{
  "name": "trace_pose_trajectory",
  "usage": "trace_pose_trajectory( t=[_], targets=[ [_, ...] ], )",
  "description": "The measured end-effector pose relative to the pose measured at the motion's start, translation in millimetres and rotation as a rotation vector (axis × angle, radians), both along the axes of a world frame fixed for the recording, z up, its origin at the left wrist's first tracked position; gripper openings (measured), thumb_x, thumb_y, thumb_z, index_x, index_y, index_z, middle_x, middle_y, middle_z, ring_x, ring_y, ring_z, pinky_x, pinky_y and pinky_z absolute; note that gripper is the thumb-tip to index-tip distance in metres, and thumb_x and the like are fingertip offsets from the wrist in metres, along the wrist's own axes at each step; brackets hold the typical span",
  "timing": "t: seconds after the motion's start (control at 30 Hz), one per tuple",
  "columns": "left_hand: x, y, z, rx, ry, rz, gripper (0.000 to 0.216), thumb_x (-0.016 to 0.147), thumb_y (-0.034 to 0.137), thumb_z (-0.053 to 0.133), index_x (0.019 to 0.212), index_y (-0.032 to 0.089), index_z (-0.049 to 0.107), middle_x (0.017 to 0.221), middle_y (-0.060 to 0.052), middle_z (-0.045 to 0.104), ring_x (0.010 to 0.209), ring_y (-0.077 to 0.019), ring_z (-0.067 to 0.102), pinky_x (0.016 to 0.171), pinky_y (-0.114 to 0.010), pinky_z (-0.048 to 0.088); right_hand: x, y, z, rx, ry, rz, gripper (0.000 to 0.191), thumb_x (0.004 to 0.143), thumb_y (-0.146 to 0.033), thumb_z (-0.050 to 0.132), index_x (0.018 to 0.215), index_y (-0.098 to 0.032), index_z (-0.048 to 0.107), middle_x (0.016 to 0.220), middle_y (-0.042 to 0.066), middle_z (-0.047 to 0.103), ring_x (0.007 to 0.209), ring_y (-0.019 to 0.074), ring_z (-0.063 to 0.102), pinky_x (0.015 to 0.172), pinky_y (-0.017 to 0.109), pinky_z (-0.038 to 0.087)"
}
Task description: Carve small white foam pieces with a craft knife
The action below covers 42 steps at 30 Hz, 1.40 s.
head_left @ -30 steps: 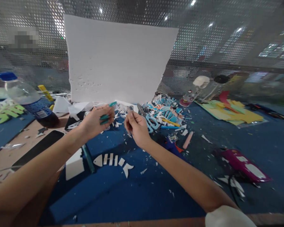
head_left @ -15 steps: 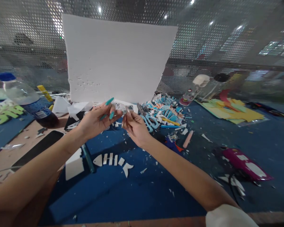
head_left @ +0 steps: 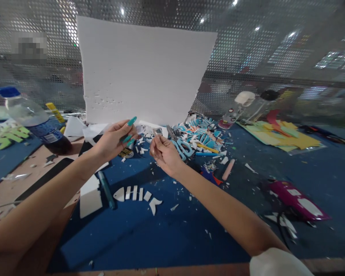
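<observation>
My left hand (head_left: 115, 140), with long teal nails, is raised over the table's middle. Its thumb and fingers are apart and nothing shows between them. A dark round object with yellow markings (head_left: 126, 153) sits just below it, partly hidden. To its right, my right hand (head_left: 166, 155) has its fingers pinched together; whatever they hold is too small to name. In front of both hands, white foam pieces lie in a fishbone shape: a head (head_left: 119, 194), several strips (head_left: 135, 193) and a tail (head_left: 154, 205).
Light-blue scissors (head_left: 181, 147) lie against a heap of blue and white scraps (head_left: 204, 132). A white foam board (head_left: 149, 73) stands at the back. A teal marker (head_left: 106, 190), a soda bottle (head_left: 37, 122), a magenta pouch (head_left: 297, 199) and coloured sheets (head_left: 290, 134) surround the area.
My left hand has drawn back slightly to the left, away from my right hand, uncovering the dark round object. My right hand has barely moved. The fishbone pieces lie as before.
</observation>
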<state>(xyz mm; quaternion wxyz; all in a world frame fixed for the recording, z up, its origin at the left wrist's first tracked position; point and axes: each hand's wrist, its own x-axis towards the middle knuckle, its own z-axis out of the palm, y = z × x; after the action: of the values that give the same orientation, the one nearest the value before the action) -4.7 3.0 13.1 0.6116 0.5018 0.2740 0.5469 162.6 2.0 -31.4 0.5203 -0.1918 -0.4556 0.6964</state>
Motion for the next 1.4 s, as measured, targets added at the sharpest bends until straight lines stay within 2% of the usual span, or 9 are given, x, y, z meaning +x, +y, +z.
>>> trace_pose_trajectory(
  t=[0.1,0.2,0.3,0.47,0.53,0.6,0.73,1.13,1.4],
  targets=[
    [-6.7,2.1,4.9,0.001,0.032,0.056,0.033,0.09,0.016,0.046,0.059,0.012,0.054,0.06,-0.001,0.049,0.06,-0.0062,0.054,0.061,-0.014,0.048,0.8,-0.2,-1.3,-0.044,-0.114,-0.016,0.033,0.084,-0.047,0.059,0.067,-0.018,0.058,0.047,-0.005,0.048,0.042,0.007,0.04,0.046,0.022,0.033],
    [-11.0,0.4,10.3,-0.003,0.017,0.089,0.03,0.09,0.019,0.046,0.063,0.012,0.057,0.065,-0.001,0.054,0.063,-0.0073,0.057,0.07,-0.02,0.053,0.4,-0.8,-4.2,-0.069,-0.223,-0.075,0.036,0.08,-0.056,0.057,0.08,-0.02,0.06,0.071,0.001,0.062,0.062,0.0131,0.058,0.056,0.026,0.044],
    [-11.5,-2.1,13.3,-0.026,-0.008,0.104,0.029,0.091,0.019,0.046,0.066,0.012,0.058,0.068,-0.001,0.056,0.065,-0.008,0.059,0.083,-0.029,0.055,-1.3,-1.6,-7.6,-0.045,-0.284,-0.182,0.038,0.077,-0.059,0.059,0.083,-0.022,0.06,0.087,0.004,0.065,0.08,0.0177,0.061,0.069,0.032,0.048],
    [-9.2,-2.9,15.6,-0.103,-0.105,0.108,0.025,0.091,0.018,0.044,0.07,0.014,0.057,0.069,-0.001,0.058,0.078,-0.0127,0.065,0.099,-0.041,0.048,-1.1,-5.0,-0.8,-0.016,-0.087,-0.373,0.031,0.081,-0.051,0.058,0.072,-0.022,0.059,0.075,0.001,0.061,0.071,0.014,0.057,0.066,0.028,0.046],
    [-8.8,-2.8,17.0,-0.153,-0.139,0.108,0.024,0.091,0.019,0.043,0.072,0.014,0.057,0.069,-0.002,0.059,0.088,-0.0164,0.065,0.1,-0.046,0.047,1.7,-7.8,9.2,-0.057,0.03,-0.315,0.036,0.086,-0.045,0.053,0.061,-0.02,0.054,0.06,-0.001,0.052,0.056,0.0105,0.049,0.055,0.024,0.041],
    [-8.8,-3.0,18.1,-0.192,-0.167,0.103,0.024,0.092,0.02,0.042,0.073,0.015,0.057,0.069,-0.002,0.06,0.096,-0.019,0.064,0.1,-0.05,0.045,5.1,-11.3,20.7,-0.161,0.12,-0.085,0.047,0.09,-0.044,0.045,0.05,-0.019,0.042,0.048,-0.004,0.037,0.044,0.0088,0.034,0.047,0.023,0.032],
    [-9.2,-3.3,16.7,-0.217,-0.185,0.071,0.024,0.092,0.02,0.043,0.071,0.015,0.055,0.07,-0.002,0.062,0.102,-0.0206,0.062,0.1,-0.052,0.045,9.2,-17.7,34.5,-0.287,0.245,0.172,0.051,0.095,-0.041,0.034,0.049,-0.019,0.023,0.047,-0.007,0.021,0.043,0.0088,0.013,0.043,0.022,0.024],
    [-6.2,-3.6,10.9,-0.19,-0.095,0.013,0.026,0.091,0.025,0.044,0.07,0.017,0.055,0.08,-0.004,0.064,0.109,-0.0241,0.059,0.092,-0.051,0.051,12.3,-12.7,19.2,-0.277,0.266,0.066,0.046,0.097,-0.03,0.029,0.054,-0.02,0.015,0.046,-0.009,0.011,0.044,0.0097,-0.001,0.037,0.02,0.016],
    [-3.1,-5.4,6.2,-0.161,0.003,0.027,0.024,0.089,0.025,0.05,0.073,0.013,0.062,0.08,-0.005,0.063,0.081,-0.0156,0.063,0.087,-0.042,0.054,13.3,-12.0,17.5,-0.334,0.425,0.197,0.047,0.095,-0.032,0.036,0.053,-0.021,0.016,0.043,-0.01,0.015,0.039,0.0059,0.002,0.033,0.016,0.013]
  ],
)
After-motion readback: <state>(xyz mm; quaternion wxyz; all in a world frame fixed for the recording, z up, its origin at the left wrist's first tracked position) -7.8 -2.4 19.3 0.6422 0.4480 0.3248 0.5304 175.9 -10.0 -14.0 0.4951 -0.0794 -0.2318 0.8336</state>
